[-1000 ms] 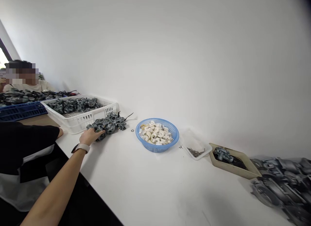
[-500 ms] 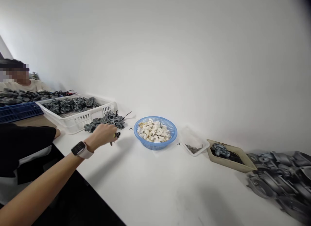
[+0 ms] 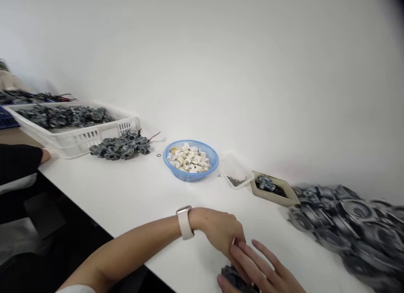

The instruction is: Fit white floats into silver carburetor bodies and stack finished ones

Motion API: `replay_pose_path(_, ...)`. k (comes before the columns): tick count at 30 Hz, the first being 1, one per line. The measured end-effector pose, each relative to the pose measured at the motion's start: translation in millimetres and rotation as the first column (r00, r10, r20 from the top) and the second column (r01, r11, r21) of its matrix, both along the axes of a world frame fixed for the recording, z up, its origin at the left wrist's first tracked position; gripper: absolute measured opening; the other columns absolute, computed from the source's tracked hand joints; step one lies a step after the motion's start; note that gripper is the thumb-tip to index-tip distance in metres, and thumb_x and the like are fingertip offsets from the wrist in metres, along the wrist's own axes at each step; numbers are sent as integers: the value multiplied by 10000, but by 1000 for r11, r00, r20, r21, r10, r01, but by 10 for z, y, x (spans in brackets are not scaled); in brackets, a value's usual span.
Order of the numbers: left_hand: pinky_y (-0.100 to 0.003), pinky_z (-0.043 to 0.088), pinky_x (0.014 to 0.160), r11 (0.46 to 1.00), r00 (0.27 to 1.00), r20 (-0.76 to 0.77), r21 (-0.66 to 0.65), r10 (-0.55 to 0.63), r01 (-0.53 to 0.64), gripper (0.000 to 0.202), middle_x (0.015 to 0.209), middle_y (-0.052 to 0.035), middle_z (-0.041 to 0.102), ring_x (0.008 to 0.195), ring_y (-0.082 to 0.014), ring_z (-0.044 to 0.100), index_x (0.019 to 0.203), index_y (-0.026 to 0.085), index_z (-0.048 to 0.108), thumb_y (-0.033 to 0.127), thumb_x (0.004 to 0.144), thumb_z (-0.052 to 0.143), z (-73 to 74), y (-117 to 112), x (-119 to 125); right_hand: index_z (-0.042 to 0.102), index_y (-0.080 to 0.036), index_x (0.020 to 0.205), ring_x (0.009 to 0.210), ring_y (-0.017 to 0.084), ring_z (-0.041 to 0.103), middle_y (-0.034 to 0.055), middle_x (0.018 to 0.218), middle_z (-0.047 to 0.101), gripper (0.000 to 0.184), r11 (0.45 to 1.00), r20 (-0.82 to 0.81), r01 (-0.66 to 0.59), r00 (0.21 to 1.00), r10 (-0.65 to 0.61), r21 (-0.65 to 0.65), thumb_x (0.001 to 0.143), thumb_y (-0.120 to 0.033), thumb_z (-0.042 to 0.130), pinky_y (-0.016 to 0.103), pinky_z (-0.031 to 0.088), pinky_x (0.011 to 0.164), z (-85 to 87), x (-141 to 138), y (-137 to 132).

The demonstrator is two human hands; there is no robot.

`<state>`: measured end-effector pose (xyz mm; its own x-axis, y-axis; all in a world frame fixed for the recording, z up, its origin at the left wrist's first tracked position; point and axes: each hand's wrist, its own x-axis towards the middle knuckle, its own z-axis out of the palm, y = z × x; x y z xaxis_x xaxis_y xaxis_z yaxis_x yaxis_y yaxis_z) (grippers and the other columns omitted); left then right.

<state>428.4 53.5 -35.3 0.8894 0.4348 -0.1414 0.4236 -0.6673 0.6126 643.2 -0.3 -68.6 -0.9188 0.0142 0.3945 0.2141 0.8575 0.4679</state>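
Observation:
My left hand (image 3: 219,232), with a watch on its wrist, reaches over the white table with its fingers bent down. They meet a dark grey cast part (image 3: 235,279) at the bottom edge of the view. Around the same part curves my right hand (image 3: 261,270), its thumb on the near side and its fingers on the far side, touching my left hand. Much of the part, and the left fingertips, are hidden. Any smaller piece between the fingers cannot be made out.
A blue basket (image 3: 191,178) holds white curved pieces. Beside it stand a white tray (image 3: 227,158) with thin metal pins and a beige tray (image 3: 271,196). Large grey castings (image 3: 341,225) lie right. Grey parts (image 3: 123,146) and a white crate (image 3: 82,139) are left, near another person's arm (image 3: 20,158).
My left hand has come away from the left pile of grey parts, moving right and nearer. My right hand and the dark grey part have come into view. The view has shifted right.

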Motion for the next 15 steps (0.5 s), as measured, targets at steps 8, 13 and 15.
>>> replay_pose_path(8, -276, 560, 664, 923, 980, 16, -335, -197, 191, 173, 657, 5, 667, 685, -178, 675, 783, 161, 724, 269, 887, 638, -441, 522, 245, 221, -136, 1577, 1429, 404, 289, 221, 1563, 245, 1157, 891, -75, 223, 959, -273, -396, 704, -720, 707, 571, 382, 1118, -405, 51, 92)
replay_pose_path(13, -296, 548, 709, 938, 986, -17, -312, -164, 151, 203, 656, 28, 612, 667, -141, 632, 784, 150, 666, 273, 939, 621, -544, 510, 247, 85, -158, 1612, 1429, 402, 261, 191, 1584, 185, 1264, 805, -39, 293, 931, -364, -515, 693, -769, 702, 566, 384, 1126, -521, 63, 92)
replay_pose_path(15, -296, 537, 703, 958, 993, -44, -271, -113, 97, 257, 673, 28, 597, 660, -128, 610, 772, 138, 629, 300, 970, 607, -606, 489, 272, 77, -191, 1616, 1430, 402, 261, 168, 1595, 164, 1245, 754, 5, 329, 918, -397, -568, 698, -709, 739, 544, 411, 1115, -514, 75, 100)
